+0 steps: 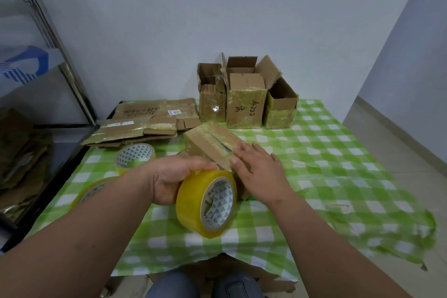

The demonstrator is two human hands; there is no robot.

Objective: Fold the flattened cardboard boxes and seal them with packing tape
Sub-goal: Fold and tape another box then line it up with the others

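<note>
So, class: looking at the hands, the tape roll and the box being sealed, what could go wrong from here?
1. The right hand only lies flat on the small box, so a pull from the tape roll in the left hand might drag the box askew.
2. The box's centre seam looks slightly open; tape could seal it gaping.
3. The checked tablecloth is wrinkled and could bunch up if the box slides.

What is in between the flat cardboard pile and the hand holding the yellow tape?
In the head view, a second tape roll stands on the checked tablecloth between the flattened cardboard pile and the left hand gripping the yellow tape roll.
</note>
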